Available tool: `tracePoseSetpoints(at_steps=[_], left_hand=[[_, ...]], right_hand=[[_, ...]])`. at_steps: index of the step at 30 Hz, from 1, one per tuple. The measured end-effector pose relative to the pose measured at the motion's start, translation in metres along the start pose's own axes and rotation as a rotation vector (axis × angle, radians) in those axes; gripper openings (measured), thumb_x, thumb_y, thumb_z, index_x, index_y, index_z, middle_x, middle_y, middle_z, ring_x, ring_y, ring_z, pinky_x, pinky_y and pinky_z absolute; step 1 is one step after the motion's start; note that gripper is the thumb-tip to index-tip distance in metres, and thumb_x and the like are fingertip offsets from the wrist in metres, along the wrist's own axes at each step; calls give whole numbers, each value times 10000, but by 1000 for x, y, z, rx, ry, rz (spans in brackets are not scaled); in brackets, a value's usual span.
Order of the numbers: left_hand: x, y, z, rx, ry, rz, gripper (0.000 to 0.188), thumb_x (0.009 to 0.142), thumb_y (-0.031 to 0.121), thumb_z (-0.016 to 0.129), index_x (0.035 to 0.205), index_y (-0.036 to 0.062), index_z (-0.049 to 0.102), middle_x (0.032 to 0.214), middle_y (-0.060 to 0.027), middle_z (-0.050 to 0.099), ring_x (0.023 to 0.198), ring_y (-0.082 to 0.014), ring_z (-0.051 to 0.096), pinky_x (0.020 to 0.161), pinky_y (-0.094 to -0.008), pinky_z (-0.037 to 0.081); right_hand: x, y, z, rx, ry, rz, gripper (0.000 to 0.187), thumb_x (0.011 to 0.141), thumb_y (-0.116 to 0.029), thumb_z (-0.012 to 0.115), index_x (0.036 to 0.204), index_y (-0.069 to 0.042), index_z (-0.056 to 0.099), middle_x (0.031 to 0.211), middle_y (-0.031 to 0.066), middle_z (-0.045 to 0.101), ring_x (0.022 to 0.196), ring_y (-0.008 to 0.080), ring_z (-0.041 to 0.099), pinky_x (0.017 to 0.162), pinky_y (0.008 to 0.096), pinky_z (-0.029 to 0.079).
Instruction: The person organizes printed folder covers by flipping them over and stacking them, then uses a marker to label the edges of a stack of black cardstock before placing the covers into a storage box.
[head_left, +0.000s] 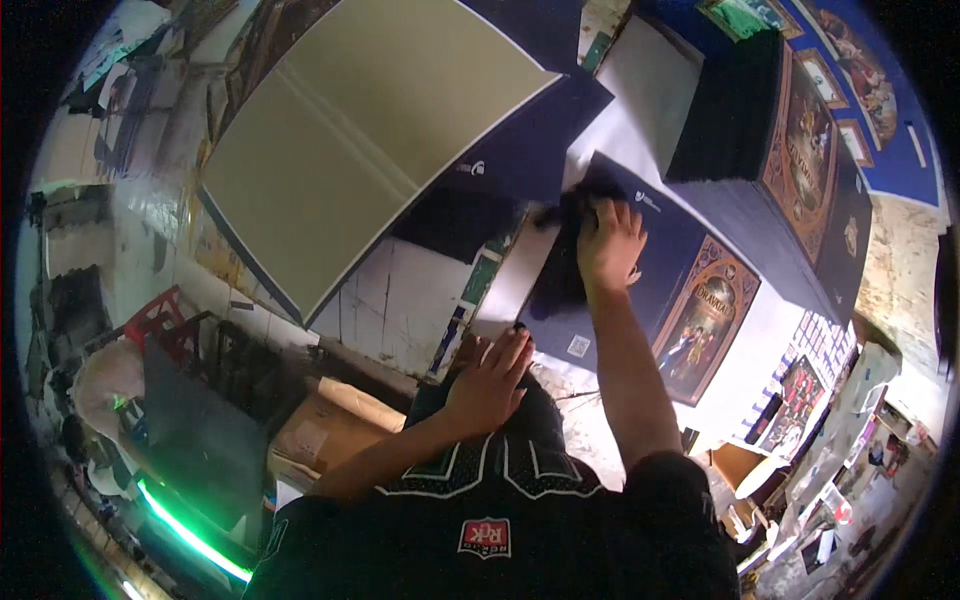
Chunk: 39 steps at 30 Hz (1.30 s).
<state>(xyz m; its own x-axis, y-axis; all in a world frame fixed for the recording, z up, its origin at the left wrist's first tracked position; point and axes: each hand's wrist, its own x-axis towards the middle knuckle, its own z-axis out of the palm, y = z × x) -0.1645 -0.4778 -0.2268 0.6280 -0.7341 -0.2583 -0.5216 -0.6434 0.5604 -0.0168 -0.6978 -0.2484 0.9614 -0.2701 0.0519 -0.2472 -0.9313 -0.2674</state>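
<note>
Before me lies a dark blue printed cover sheet with an ornate framed picture panel at its right side. My right hand is closed on a fuzzy black cloth, pressed against the sheet's upper left part. The cloth is blurred and partly hidden by the fingers. Nearer my body, my left hand lies flat by the table edge over my lap, fingers stretched out and holding nothing I can see. The fingertips are close to the sheet's lower left corner.
A large beige board with a white border rests on dark blue sheets at the left. A tall stack of dark blue printed boxes or covers stands right. Below left are a cardboard box and a green light strip.
</note>
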Motion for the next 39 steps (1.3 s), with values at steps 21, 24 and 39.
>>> tracePoseSetpoints(at_steps=[21,24,39], left_hand=[[4,4,1,24,34,-10,721,879,344,600,1435,-15,316,1524,-211,247,1411,-361,261,1141,-498,227],[6,2,1,39,41,-14,724,882,348,592,1440,-15,307,1524,-213,244,1416,-359,252,1145,-495,221],[-6,2,10,57,28,-38,759,879,370,585,1458,-9,273,1531,-210,229,1420,-353,243,1151,-501,194]], right_hand=[[-28,-1,9,-34,59,-122,201,824,-215,645,1011,-142,657,956,99,622,934,335,554,781,495,414],[-73,4,35,-85,14,-150,215,816,-240,623,1018,-167,626,1001,94,577,992,314,522,801,497,417],[-111,-8,16,8,-31,-167,263,779,-278,680,1015,-163,658,914,60,588,905,300,547,718,475,410]])
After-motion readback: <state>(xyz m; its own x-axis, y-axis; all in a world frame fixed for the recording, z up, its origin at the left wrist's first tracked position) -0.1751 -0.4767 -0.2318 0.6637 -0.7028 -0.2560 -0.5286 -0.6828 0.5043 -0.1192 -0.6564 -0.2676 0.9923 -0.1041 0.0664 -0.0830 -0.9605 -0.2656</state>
